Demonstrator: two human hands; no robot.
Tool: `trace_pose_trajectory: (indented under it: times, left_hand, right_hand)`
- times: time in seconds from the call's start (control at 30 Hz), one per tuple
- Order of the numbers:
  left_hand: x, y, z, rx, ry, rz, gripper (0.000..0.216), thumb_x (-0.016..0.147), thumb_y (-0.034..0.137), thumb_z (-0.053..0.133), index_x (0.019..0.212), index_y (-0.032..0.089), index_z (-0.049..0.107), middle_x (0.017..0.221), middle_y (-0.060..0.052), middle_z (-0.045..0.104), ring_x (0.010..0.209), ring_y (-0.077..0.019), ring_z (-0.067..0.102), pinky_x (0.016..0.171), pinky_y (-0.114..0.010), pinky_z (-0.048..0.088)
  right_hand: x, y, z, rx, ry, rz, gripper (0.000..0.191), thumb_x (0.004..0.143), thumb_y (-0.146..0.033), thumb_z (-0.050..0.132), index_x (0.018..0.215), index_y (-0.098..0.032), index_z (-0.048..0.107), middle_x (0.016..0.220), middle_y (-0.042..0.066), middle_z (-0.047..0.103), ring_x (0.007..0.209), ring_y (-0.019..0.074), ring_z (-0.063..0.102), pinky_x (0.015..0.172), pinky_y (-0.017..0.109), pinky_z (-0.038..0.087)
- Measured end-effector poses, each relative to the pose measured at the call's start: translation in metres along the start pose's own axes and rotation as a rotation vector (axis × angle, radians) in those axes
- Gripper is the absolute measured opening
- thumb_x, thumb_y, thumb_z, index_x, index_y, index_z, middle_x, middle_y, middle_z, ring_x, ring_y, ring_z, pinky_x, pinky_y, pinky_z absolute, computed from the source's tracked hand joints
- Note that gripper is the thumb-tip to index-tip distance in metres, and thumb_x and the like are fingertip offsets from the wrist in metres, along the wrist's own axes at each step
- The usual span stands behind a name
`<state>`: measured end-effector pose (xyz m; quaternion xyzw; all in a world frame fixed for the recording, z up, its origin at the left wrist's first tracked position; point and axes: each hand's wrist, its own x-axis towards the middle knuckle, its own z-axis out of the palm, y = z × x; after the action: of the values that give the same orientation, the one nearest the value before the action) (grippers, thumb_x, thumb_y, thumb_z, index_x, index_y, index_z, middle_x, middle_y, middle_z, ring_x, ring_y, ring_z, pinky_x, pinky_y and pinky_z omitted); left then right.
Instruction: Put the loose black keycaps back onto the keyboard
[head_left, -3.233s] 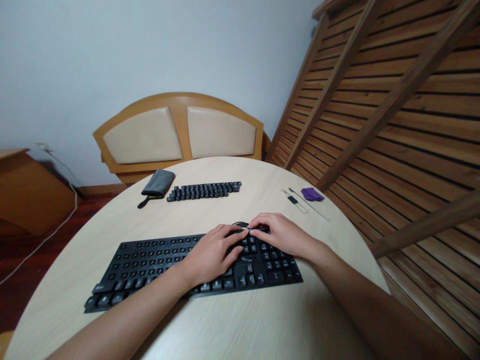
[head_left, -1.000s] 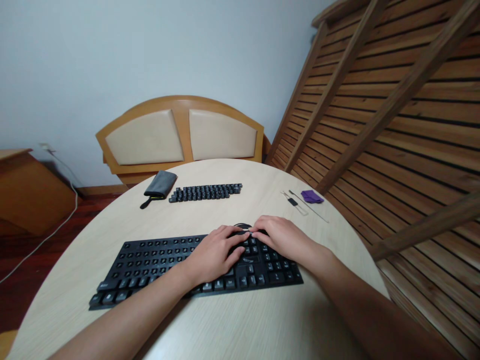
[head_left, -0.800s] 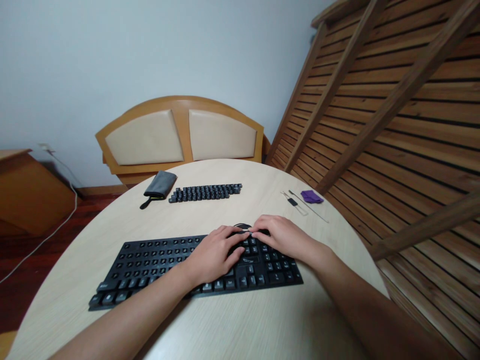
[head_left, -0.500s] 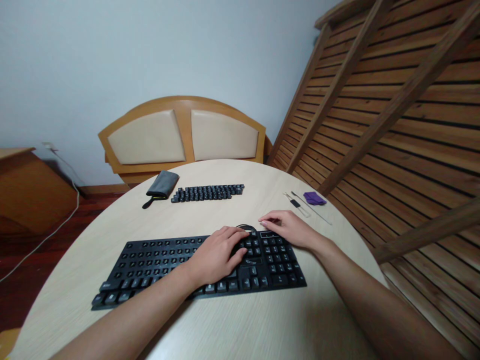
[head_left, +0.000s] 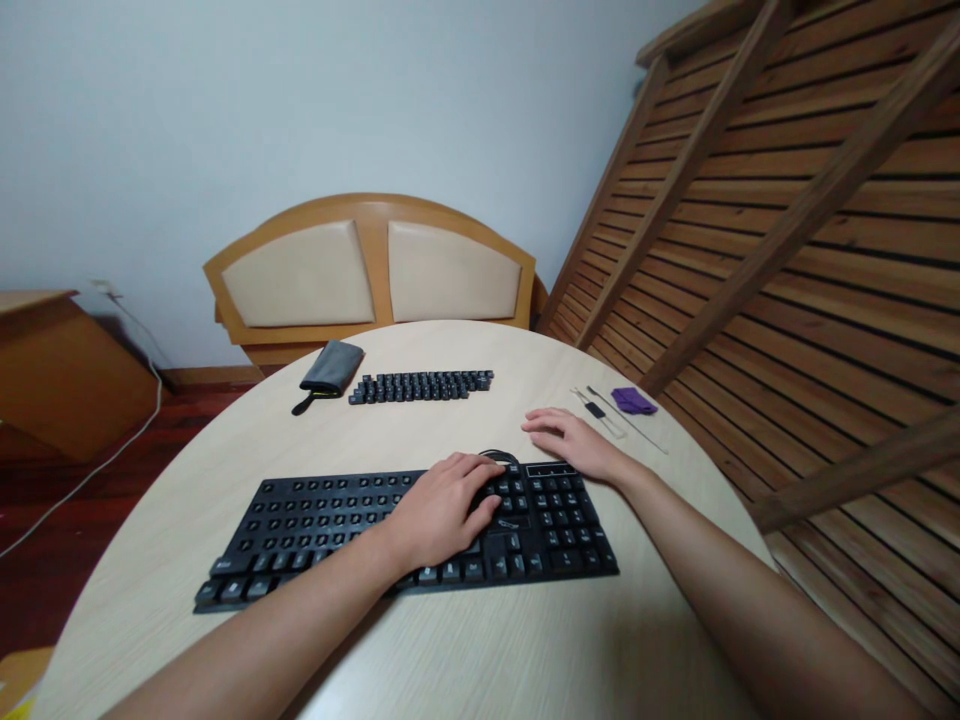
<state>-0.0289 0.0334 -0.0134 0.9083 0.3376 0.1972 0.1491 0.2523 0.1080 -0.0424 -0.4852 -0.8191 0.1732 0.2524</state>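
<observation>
A black keyboard (head_left: 555,535) lies near the front of the round table, with many keycaps off its left and middle upper rows and bare switches showing. My left hand (head_left: 446,510) rests across the keyboard right of the middle, fingers stretched toward the back edge keys and thumb apart. Just beyond the keyboard's back right edge is my right hand (head_left: 571,443), its fingers extended low over the tabletop with nothing visible in them. Loose black keycaps (head_left: 420,386) stand in rows farther back. A black cable (head_left: 498,456) shows behind the keyboard.
At the back left lies a grey pouch (head_left: 334,368) with a black loop. A wire keycap puller (head_left: 596,410), a thin rod-like tool (head_left: 630,422) and a purple cloth (head_left: 634,401) lie at the right. Slatted wood panelling (head_left: 750,250) leans close to the table's right edge.
My right hand has moved away from the keyboard's back right edge, a little farther out over the table, with its fingers straighter. My left hand stays on the keyboard. The view has shifted slightly.
</observation>
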Motion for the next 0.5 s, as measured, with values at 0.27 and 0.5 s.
trace_pose_trajectory:
  times: [0.27, 0.5]
  left_hand:
    - [0.001, 0.001, -0.002, -0.016, 0.003, -0.006, 0.034, 0.1, 0.029, 0.05, 0.131, 0.019, 0.055, 0.131, -0.009, 0.063, 0.121, -0.0253, 0.057, 0.107, -0.045, 0.046]
    - [0.001, 0.0, -0.002, -0.022, -0.004, -0.009, 0.034, 0.1, 0.028, 0.05, 0.132, 0.02, 0.055, 0.131, -0.008, 0.063, 0.12, -0.0257, 0.057, 0.106, -0.046, 0.047]
  right_hand:
    - [0.052, 0.004, 0.0, -0.222, -0.055, 0.055, 0.047, 0.091, -0.034, 0.062, 0.135, -0.016, 0.058, 0.139, 0.015, 0.06, 0.129, 0.0275, 0.053, 0.113, 0.043, 0.037]
    - [0.099, -0.018, 0.002, -0.436, -0.104, 0.178, 0.072, 0.088, -0.028, 0.059, 0.154, -0.017, 0.032, 0.146, 0.018, 0.052, 0.127, 0.0328, 0.055, 0.106, 0.042, 0.043]
